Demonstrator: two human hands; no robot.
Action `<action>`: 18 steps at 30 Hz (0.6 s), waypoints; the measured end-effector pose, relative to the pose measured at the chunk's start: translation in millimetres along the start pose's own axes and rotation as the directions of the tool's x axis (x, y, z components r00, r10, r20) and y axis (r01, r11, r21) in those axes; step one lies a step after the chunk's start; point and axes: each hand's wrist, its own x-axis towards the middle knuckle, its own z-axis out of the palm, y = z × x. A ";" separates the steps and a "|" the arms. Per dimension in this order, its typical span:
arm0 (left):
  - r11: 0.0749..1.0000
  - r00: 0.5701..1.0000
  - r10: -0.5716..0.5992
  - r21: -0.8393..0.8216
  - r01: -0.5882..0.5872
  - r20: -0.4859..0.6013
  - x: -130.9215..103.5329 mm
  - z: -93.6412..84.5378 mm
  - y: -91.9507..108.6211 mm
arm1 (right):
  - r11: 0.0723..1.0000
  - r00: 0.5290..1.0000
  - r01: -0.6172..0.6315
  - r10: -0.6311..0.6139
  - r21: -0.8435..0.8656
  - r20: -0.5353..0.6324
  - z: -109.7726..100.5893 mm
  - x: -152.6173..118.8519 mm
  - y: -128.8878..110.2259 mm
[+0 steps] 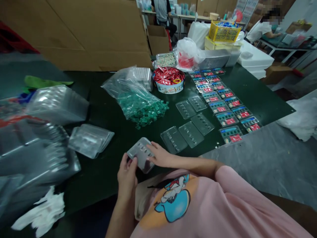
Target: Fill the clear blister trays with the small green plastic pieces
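Close to my body, my left hand (128,170) grips the left edge of a clear plastic blister tray (141,151). Fingers of my right hand (158,154) close on the right side of the same tray. Several similar clear trays (190,134) lie flat on the dark green table just beyond my right hand. Farther right stand rows of filled trays (226,119), each with a blue stick-shaped item and a red packet. Ahead, a heap of small green translucent pieces (151,112) spills from a clear plastic bag (128,86). To my left sits a small stack of clear trays (90,140).
A round tin (169,86) of red packets stands beyond the green pieces. Large stacks of clear trays (56,104) and white gloves (49,211) occupy the left side. Cardboard (99,36) walls the back left. A yellow basket (224,32) sits behind; two people work farther away.
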 end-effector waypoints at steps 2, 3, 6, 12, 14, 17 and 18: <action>0.973 0.984 -0.173 -0.160 0.166 -0.034 0.5 3.2 1.3 | 0.999 0.999 -0.043 0.043 0.014 -0.002 10.3 10.7 6.4; 0.946 0.968 -0.249 -0.226 0.234 -0.041 -0.9 5.0 3.7 | 0.997 0.998 -0.057 0.058 0.043 -0.014 11.8 12.1 9.8; 0.880 0.966 -0.258 -0.405 0.247 0.027 -7.6 12.0 15.1 | 0.965 0.988 -0.130 0.145 0.226 -0.050 7.6 8.2 18.4; 0.867 0.999 0.041 -0.497 -0.046 -0.021 3.3 26.0 33.5 | 0.539 0.934 -0.283 0.344 0.793 0.099 -2.5 2.3 22.3; 0.855 0.995 0.094 -0.513 -0.072 0.018 8.2 26.8 37.7 | 0.415 0.916 -0.330 0.359 0.848 0.181 -4.5 -2.9 16.7; 0.820 0.980 0.145 -0.570 -0.041 0.138 12.0 28.2 44.6 | 0.336 0.901 -0.372 0.355 0.865 0.250 -3.7 -12.1 7.5; 0.815 0.974 0.151 -0.578 -0.028 0.166 12.2 29.2 47.2 | 0.343 0.900 -0.379 0.350 0.859 0.258 -2.1 -15.2 5.2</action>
